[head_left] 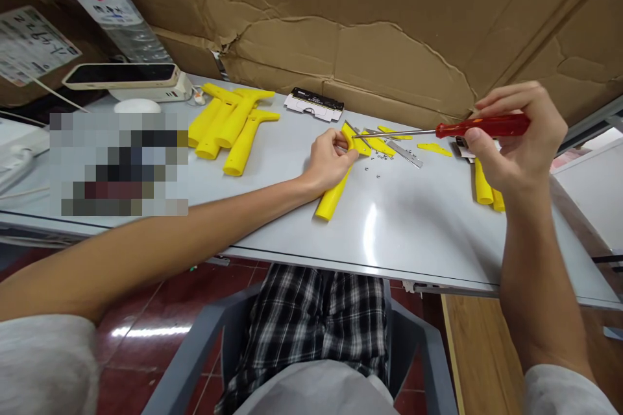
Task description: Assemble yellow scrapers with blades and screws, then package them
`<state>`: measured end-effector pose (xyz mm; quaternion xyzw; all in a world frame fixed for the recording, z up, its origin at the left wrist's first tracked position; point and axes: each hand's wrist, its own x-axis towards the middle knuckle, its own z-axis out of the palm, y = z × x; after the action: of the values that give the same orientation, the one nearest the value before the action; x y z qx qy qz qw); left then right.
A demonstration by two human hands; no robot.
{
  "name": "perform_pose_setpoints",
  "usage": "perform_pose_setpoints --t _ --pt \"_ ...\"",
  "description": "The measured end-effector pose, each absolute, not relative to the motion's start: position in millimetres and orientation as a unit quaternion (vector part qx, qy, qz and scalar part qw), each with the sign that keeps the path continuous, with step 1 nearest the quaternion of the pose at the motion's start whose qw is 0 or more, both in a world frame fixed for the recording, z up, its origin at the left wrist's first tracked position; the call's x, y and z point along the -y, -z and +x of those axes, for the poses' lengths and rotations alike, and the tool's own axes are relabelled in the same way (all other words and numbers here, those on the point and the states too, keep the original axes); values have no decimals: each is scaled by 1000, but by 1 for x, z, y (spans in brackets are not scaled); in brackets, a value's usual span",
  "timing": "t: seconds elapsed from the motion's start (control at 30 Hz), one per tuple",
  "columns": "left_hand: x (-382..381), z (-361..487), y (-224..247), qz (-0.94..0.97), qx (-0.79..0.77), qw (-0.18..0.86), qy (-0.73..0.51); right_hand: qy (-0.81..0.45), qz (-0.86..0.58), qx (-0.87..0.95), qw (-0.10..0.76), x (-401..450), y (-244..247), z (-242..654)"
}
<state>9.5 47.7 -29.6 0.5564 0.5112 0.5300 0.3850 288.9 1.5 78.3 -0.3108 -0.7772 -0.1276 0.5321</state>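
Observation:
My left hand (331,159) is closed around the head of a yellow plastic scraper handle (332,200), whose round grip slants down toward the table's front edge. In my right hand (523,133) is a screwdriver with a red handle (487,128), held sideways with its long metal shaft (399,134) pointing left. The tip meets, or lies just in front of, the scraper head beside my left fingers. Just right of that head lie yellow flat plates (435,149), a metal blade strip (405,154) and several small screws (378,176).
Several yellow handles (238,146) lie in a group at left, and others (483,185) sit under my right hand. A black-and-white blade box (314,104) rests near the cardboard (341,45) at the back. A phone (121,76) on a white block and a blurred-out patch are farther left.

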Motion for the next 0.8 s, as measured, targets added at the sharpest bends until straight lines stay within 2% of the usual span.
perform_pose_setpoints --t 0.13,0.43,0.63,0.8 --pt "-46 10 30 563 -512 377 -529 55 -307 772 553 -4 -78 293" --pt "-40 9 22 557 -522 390 -515 145 -328 767 533 -5 -75 294" --pt "-43 9 24 564 -511 385 -521 89 -307 796 515 -6 -79 304" --pt "-45 10 29 560 -519 376 -526 143 -326 769 531 -3 -80 301"
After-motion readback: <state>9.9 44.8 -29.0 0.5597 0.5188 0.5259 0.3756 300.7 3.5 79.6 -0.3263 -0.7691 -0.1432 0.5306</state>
